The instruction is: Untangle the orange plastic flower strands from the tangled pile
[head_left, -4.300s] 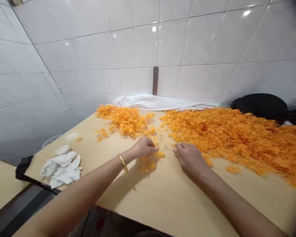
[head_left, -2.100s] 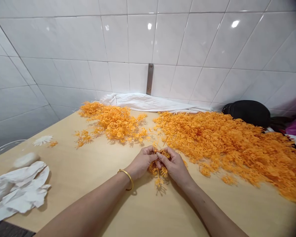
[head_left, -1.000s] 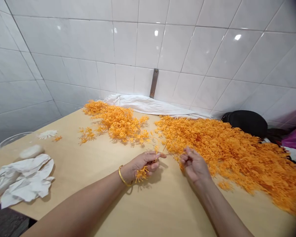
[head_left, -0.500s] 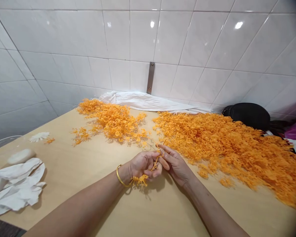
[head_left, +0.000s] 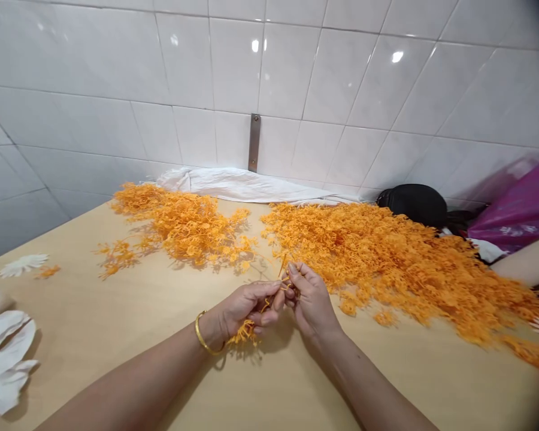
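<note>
My left hand [head_left: 254, 303], with a gold bangle [head_left: 202, 333] at the wrist, is closed on an orange artificial flower sprig [head_left: 245, 333]. The sprig's blossom end hangs below the palm, and its thin stem runs up between the fingers. My right hand [head_left: 309, 299] pinches the stem's upper end beside my left fingertips; the exact contact is partly hidden by the fingers. Past my hands lie two heaps of similar orange sprigs, a smaller heap [head_left: 191, 224] at the left and a larger heap [head_left: 363, 251] at the right.
A rolled white cloth [head_left: 251, 185] lies along the tiled wall. At the left edge of the table [head_left: 117, 323] are crumpled white cloth [head_left: 4, 359] and a white flower-shaped piece [head_left: 23, 265]. A black pouch [head_left: 415, 205] and a purple bag [head_left: 521, 206] stand at the back right.
My right fingers have curled into a tighter pinch on the stem. Both hands stay close together. The view has swung to the right, showing more of the purple bag.
</note>
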Motion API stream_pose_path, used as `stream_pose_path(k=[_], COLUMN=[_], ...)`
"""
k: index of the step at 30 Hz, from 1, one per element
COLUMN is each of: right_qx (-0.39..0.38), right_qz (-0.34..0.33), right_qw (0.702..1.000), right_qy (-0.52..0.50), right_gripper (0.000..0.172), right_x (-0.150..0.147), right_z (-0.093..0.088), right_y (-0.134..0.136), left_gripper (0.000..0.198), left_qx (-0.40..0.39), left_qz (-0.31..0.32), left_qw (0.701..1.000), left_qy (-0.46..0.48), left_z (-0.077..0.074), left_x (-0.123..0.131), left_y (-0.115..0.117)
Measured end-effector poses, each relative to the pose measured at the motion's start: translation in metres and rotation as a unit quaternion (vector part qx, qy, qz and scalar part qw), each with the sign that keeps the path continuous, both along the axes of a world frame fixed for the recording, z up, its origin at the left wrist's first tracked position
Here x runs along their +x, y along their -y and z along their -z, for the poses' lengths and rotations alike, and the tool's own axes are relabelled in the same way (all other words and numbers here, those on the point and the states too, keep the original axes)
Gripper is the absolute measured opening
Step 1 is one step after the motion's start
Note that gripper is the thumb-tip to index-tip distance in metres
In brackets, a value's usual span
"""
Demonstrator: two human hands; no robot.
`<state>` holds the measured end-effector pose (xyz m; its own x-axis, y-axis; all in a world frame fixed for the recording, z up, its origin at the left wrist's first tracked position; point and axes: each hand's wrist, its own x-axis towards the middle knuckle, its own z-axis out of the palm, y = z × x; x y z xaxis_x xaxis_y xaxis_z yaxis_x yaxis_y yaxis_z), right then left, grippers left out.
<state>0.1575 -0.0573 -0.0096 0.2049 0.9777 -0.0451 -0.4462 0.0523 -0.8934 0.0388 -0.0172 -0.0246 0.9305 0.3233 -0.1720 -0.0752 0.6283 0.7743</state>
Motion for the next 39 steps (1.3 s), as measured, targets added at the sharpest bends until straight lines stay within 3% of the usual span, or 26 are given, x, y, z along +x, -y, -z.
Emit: stream_pose_path(k=[2,4,7,10,12,14,15,17,19,23,26,30,36,39], right_qx=[0.013,0.031,0.095,0.093,0.032,-0.016,-0.014,0.035,0.097,0.093,0.074,0.08,0.064,0.051], right_qz=[0.038,0.119,0.273,0.397,0.419,0.41,0.403,0.386,0.333,0.097,-0.017,-0.074,-0.07,-0.09], right_qw=[0.999,0.991,0.957,0.87,0.781,0.707,0.684,0.667,0.697,0.815,0.833,0.851,0.902,0.927], right_qy=[-0.025,-0.045,0.021,0.277,0.461,0.576,0.608,0.636,0.628,0.563,0.549,0.514,0.42,0.362], right_gripper=[0.028,0.031,0.027,0.018,0.021,0.023,0.023,0.02,0.02,0.025,0.035,0.022,0.018,0.018], right_x=[0.013,0.036,0.077,0.103,0.111,0.114,0.113,0.104,0.088,0.042,0.017,0.012,0.023,0.023], right_z=[-0.01,-0.021,-0.033,-0.029,-0.021,-0.013,-0.01,-0.01,-0.011,-0.009,0.002,0.014,0.017,0.016], right_y=[0.001,0.001,0.0,-0.003,-0.005,-0.006,-0.006,-0.004,0.001,0.011,0.012,0.004,-0.002,-0.001], left_gripper=[0.031,0.031,0.029,0.027,0.027,0.026,0.025,0.024,0.023,0.024,0.027,0.032,0.025,0.022], left_qx=[0.0,0.001,-0.002,0.0,-0.005,-0.017,-0.02,-0.012,0.015,0.068,0.08,0.127,0.21,0.225], left_qz=[-0.003,-0.031,-0.141,-0.235,-0.251,-0.249,-0.249,-0.255,-0.27,-0.312,-0.333,-0.32,-0.228,-0.216], left_qw=[1.0,0.999,0.988,0.969,0.966,0.967,0.967,0.965,0.962,0.947,0.939,0.939,0.947,0.94], left_qy=[0.015,0.03,0.063,0.077,0.064,0.051,0.049,0.051,0.046,0.031,0.025,0.013,-0.086,-0.136], left_z=[-0.001,-0.002,-0.003,-0.005,-0.005,-0.004,-0.003,-0.001,0.0,-0.001,-0.001,0.0,-0.006,-0.009], left_x=[-0.003,-0.009,-0.016,-0.014,-0.011,-0.01,-0.01,-0.01,-0.01,-0.007,-0.005,-0.006,-0.009,-0.008], left_y=[0.0,-0.002,-0.01,-0.016,-0.018,-0.018,-0.018,-0.018,-0.017,-0.016,-0.015,-0.013,-0.009,-0.007])
